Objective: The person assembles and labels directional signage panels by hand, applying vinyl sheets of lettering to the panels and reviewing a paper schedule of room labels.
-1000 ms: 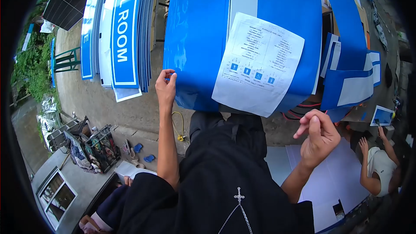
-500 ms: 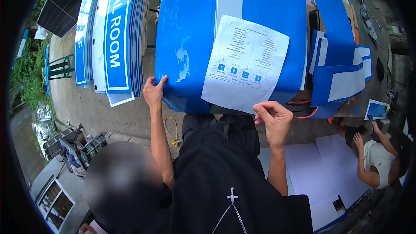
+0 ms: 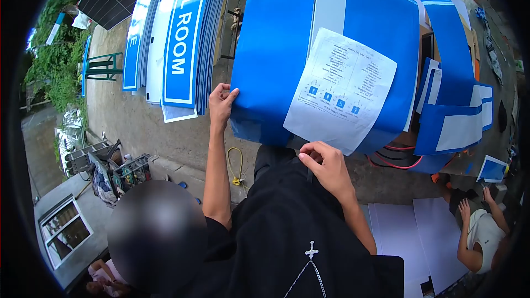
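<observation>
A glossy blue sheet (image 3: pixel 268 49) with a pale grey strip (image 3: pixel 329 5) lies over the work surface in front of me, its near side bending down. My left hand (image 3: pixel 222 105) pinches its left edge between thumb and fingers. On the sheet rests a white printed paper (image 3: pixel 345 91), tilted, with lines of text and small blue symbols. Close to the paper's lower edge, at the sheet's near side, my right hand (image 3: pixel 327 168) has thumb and fingers together. Whatever those fingertips hold, if anything, is too small to make out.
To the left stands a stack of blue and white signs (image 3: pixel 185 38). Blue and white cut pieces (image 3: pixel 452 121) and red cables (image 3: pixel 397 160) lie right. A yellow cord (image 3: pixel 236 168) is on the ground. A co-worker (image 3: pixel 483 237) sits low at right; another person (image 3: pixel 107 276) is lower left.
My right hand has moved left along the near edge, away from the paper's lower right corner. My left hand stays at the sheet's left edge. The whole view has shifted.
</observation>
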`<state>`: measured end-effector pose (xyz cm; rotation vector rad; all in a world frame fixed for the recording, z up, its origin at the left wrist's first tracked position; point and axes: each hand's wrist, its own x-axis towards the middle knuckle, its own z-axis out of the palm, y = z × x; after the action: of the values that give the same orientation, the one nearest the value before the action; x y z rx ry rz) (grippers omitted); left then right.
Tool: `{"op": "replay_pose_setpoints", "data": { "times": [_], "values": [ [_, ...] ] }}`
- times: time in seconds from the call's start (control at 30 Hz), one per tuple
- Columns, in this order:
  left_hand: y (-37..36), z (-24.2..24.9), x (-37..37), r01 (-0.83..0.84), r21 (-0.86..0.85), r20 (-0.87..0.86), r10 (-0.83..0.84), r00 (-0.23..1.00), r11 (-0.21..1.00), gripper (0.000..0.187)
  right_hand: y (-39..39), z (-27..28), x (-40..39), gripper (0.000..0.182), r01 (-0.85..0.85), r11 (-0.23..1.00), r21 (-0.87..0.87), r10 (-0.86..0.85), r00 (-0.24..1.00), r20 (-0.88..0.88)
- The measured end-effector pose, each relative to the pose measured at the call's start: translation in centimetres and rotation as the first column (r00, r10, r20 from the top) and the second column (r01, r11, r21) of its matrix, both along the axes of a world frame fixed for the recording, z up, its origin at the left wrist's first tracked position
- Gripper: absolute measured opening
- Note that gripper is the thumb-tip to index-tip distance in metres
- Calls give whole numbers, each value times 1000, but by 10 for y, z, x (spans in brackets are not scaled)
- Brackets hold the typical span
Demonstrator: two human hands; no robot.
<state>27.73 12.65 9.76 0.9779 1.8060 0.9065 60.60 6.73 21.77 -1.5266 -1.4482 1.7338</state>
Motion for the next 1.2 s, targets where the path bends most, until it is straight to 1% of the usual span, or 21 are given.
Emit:
{"op": "replay_pose_setpoints", "data": {
  "times": [0.07,0.1,0.17,0.2,0.23,0.33,0.37,0.47,0.5,0.6,0.63,0.73,0.77,0.83,0.93,1.03,1.13,1.17,1.2],
  "values": [
    [0,-10,2,-27,86,-127,37,991,996,17,-7,-18,-11,22,-116,993,2,116,993,20],
    [0,-12,1,-21,86,-185,36,982,996,16,-11,-28,-16,28,-175,981,-77,177,984,20],
    [1,-12,0,-8,80,-293,32,956,997,15,-20,-42,-25,29,-222,975,-23,223,974,50],
    [1,-13,-1,-30,75,-205,45,978,997,14,-23,-49,-30,30,-247,969,3,246,967,66],
    [2,-14,-3,-52,68,-115,59,992,996,14,-25,-57,-33,35,-265,962,-64,269,961,60],
    [5,-21,-9,-103,53,120,96,988,993,15,-41,-88,-45,43,-187,982,12,181,965,188],
    [6,-21,-10,-117,46,192,107,976,992,16,-42,-97,-48,57,-186,980,-76,198,957,213],
    [6,-7,-11,-105,-70,202,118,972,992,18,-58,-127,-60,68,-58,998,14,51,949,311],
    [5,-11,-14,-88,-69,191,100,976,994,20,-62,-138,-64,75,-31,999,28,21,950,312],
    [3,-24,-20,-85,11,244,79,966,996,21,-63,-156,-75,73,106,984,-141,-76,975,207],
    [5,-21,-18,-101,-12,266,100,959,995,16,-63,-154,-82,61,180,967,-182,-145,971,192],
    [7,-29,-30,-11,-44,249,22,968,999,12,-61,-156,-96,46,188,960,-208,-175,981,79],
    [8,-30,-33,21,-35,230,-13,973,999,12,-63,-153,-103,36,256,948,-187,-245,966,82],
    [11,-29,-38,87,-16,191,-83,978,996,12,-65,-154,-112,37,308,933,-184,-295,951,94],
    [16,-24,-44,178,-31,109,-174,979,984,14,-69,-155,-123,38,370,910,-189,-350,927,132],
    [22,-15,-49,211,90,267,-228,936,973,14,-71,-150,-134,39,418,891,-175,-378,898,223],
    [30,-1,-55,249,132,406,-282,869,959,14,-65,-133,-147,41,423,901,-96,-379,875,302],
    [35,3,-59,271,136,471,-303,829,953,15,-60,-125,-151,42,419,906,-60,-381,868,319],
    [37,7,-61,277,130,477,-305,824,952,16,-57,-118,-154,43,413,910,-25,-382,861,335]
  ]
}}
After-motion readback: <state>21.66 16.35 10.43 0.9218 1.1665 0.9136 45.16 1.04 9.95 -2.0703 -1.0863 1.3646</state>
